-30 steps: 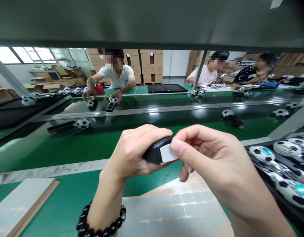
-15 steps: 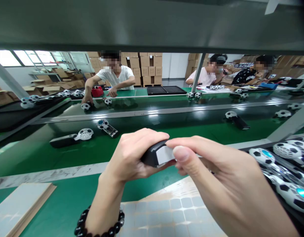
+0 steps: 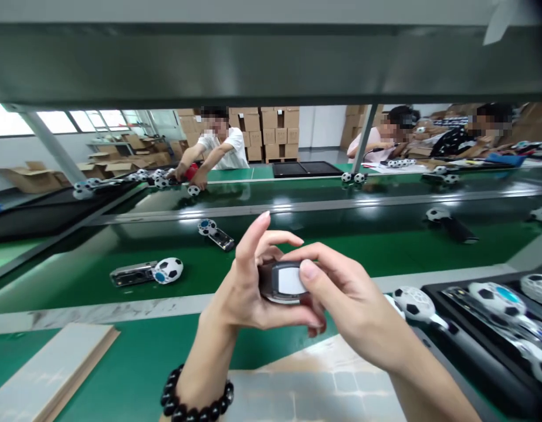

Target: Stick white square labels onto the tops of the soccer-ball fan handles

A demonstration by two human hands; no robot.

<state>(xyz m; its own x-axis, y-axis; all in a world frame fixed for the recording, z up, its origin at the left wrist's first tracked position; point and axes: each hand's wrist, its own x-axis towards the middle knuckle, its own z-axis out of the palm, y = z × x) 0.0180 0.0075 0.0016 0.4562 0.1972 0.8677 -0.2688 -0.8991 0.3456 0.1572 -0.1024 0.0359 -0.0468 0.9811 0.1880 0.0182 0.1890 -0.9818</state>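
Note:
Over the near edge of the green conveyor, both hands are around a dark device handle point(image 3: 266, 280) with a pale sticker point(image 3: 291, 281) on its end. My left hand point(image 3: 244, 293) cradles it from the left, two fingers raised off it and the lower digit stretched beneath. From the other side my right hand point(image 3: 350, 299) grips the end, its thumb on the sticker's right edge. My palms hide the rest of the device. Below lies a sheet of pale stickers point(image 3: 315, 392) on the green tabletop.
A stack of pale sheets point(image 3: 55, 375) lies at left. Football-headed devices point(image 3: 168, 271) lie on the belt point(image 3: 271, 246), and more fill a black tray point(image 3: 429, 288) at right. A grey shelf point(image 3: 271, 64) hangs overhead. Co-workers point(image 3: 224, 146) sit across the line.
My left fingers have lifted off the handle's top, and its stickered end now faces me more squarely. A device on the left of the belt now shows its open side. The co-worker's hands have shifted.

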